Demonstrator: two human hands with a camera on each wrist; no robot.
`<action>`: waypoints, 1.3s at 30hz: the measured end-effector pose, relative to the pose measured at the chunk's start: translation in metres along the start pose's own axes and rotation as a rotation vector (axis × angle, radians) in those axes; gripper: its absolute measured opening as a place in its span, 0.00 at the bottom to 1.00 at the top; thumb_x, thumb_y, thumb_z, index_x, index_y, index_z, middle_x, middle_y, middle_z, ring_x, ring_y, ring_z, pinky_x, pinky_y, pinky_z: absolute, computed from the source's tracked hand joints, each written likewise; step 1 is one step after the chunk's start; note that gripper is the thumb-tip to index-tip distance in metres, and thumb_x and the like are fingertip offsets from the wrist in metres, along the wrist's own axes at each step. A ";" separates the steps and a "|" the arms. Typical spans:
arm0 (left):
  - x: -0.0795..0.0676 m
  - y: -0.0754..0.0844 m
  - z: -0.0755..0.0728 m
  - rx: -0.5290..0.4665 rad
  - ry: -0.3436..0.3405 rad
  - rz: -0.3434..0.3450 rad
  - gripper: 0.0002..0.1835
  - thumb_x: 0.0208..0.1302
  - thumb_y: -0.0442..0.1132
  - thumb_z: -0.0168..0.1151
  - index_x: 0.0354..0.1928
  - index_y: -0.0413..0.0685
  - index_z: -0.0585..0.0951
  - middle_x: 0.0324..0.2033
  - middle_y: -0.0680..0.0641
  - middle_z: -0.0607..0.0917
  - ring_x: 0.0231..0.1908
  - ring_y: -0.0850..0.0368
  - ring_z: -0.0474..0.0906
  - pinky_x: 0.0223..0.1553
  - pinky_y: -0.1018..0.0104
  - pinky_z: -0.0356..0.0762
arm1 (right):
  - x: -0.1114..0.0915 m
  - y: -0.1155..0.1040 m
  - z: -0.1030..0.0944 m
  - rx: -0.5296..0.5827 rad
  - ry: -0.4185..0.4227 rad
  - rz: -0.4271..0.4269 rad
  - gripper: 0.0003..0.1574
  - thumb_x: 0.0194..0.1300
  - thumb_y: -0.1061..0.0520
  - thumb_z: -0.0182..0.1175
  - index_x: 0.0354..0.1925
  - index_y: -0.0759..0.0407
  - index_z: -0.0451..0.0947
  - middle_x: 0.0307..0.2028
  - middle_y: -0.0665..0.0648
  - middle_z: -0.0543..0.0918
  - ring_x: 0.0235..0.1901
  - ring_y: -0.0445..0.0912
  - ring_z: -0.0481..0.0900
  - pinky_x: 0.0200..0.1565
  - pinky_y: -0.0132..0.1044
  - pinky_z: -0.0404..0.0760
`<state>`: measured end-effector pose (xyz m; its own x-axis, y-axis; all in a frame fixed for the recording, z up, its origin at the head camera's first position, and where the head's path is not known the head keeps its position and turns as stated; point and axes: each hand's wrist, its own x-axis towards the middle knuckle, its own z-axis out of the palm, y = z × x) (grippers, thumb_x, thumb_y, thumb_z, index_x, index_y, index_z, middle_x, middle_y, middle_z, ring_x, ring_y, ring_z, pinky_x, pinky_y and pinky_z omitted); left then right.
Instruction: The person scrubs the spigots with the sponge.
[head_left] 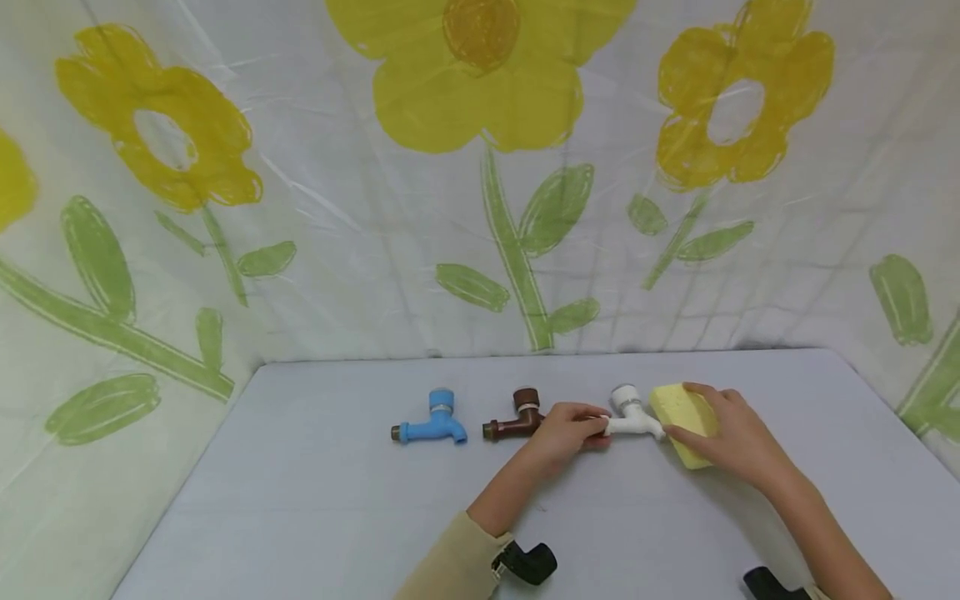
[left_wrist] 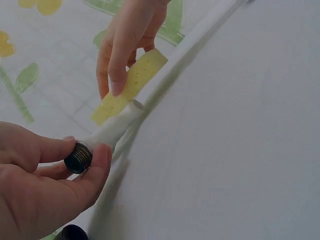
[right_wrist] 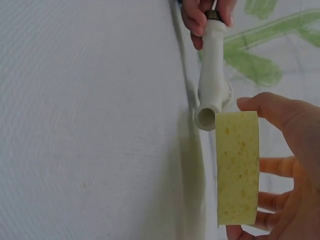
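A white tap point(head_left: 633, 423) is pinched at its dark threaded inlet point(left_wrist: 78, 158) between the thumb and fingers of my left hand point(head_left: 568, 435). My right hand point(head_left: 729, 429) grips a yellow sponge point(head_left: 684, 425) by its edges. In the right wrist view the sponge point(right_wrist: 237, 167) stands right at the tap's open spout point(right_wrist: 205, 119), overlapping its rim. The left wrist view has the sponge point(left_wrist: 131, 86) lying along the far side of the tap's white body point(left_wrist: 116, 128).
To the left of my left hand are a brown tap point(head_left: 513, 425), partly behind that hand, and a blue tap point(head_left: 433, 423). All stand on a white-covered table point(head_left: 300, 483). A flower-printed sheet point(head_left: 337, 250) hangs behind the table's back edge.
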<state>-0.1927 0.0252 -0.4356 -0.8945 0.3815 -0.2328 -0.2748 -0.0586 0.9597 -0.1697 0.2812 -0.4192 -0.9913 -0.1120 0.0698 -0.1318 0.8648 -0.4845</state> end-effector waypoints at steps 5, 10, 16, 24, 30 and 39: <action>0.000 0.004 0.003 -0.027 -0.028 0.038 0.15 0.76 0.23 0.56 0.59 0.21 0.80 0.56 0.33 0.84 0.57 0.41 0.84 0.58 0.57 0.86 | -0.001 -0.007 -0.006 0.018 0.011 -0.010 0.51 0.69 0.41 0.71 0.73 0.71 0.64 0.58 0.84 0.71 0.54 0.74 0.76 0.48 0.67 0.80; -0.001 0.012 0.002 -0.058 -0.045 0.040 0.15 0.77 0.24 0.56 0.61 0.23 0.80 0.58 0.33 0.83 0.57 0.40 0.84 0.59 0.58 0.85 | -0.004 -0.014 -0.015 0.046 0.046 -0.021 0.52 0.71 0.40 0.69 0.75 0.71 0.63 0.61 0.84 0.69 0.58 0.76 0.71 0.52 0.74 0.76; -0.006 0.020 0.001 -0.154 -0.066 0.063 0.16 0.77 0.22 0.55 0.62 0.21 0.78 0.55 0.35 0.84 0.51 0.50 0.85 0.60 0.58 0.85 | -0.009 -0.025 -0.024 0.081 0.136 -0.042 0.51 0.71 0.41 0.69 0.76 0.69 0.63 0.62 0.82 0.69 0.60 0.75 0.69 0.52 0.75 0.74; -0.019 0.033 -0.002 -0.201 -0.102 0.129 0.17 0.76 0.21 0.54 0.63 0.20 0.76 0.44 0.46 0.83 0.44 0.58 0.85 0.60 0.59 0.84 | -0.015 -0.040 -0.034 0.122 0.246 -0.064 0.48 0.71 0.45 0.70 0.77 0.66 0.64 0.62 0.78 0.70 0.58 0.71 0.70 0.49 0.67 0.74; -0.025 0.041 -0.007 -0.200 -0.128 0.148 0.18 0.77 0.23 0.54 0.64 0.21 0.76 0.45 0.46 0.82 0.47 0.57 0.84 0.62 0.60 0.83 | -0.020 -0.051 -0.038 0.132 0.301 -0.077 0.48 0.70 0.47 0.71 0.78 0.64 0.65 0.60 0.76 0.71 0.53 0.68 0.73 0.42 0.53 0.74; -0.032 0.046 -0.009 -0.218 -0.115 0.136 0.17 0.78 0.24 0.55 0.64 0.25 0.78 0.55 0.40 0.84 0.48 0.55 0.87 0.61 0.59 0.83 | -0.021 -0.073 -0.042 0.142 0.391 -0.146 0.46 0.65 0.51 0.75 0.75 0.62 0.70 0.60 0.74 0.73 0.55 0.68 0.72 0.43 0.53 0.73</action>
<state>-0.1793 0.0019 -0.3856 -0.8861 0.4577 -0.0727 -0.2352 -0.3089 0.9216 -0.1388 0.2406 -0.3490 -0.8889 -0.0103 0.4580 -0.2966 0.7749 -0.5581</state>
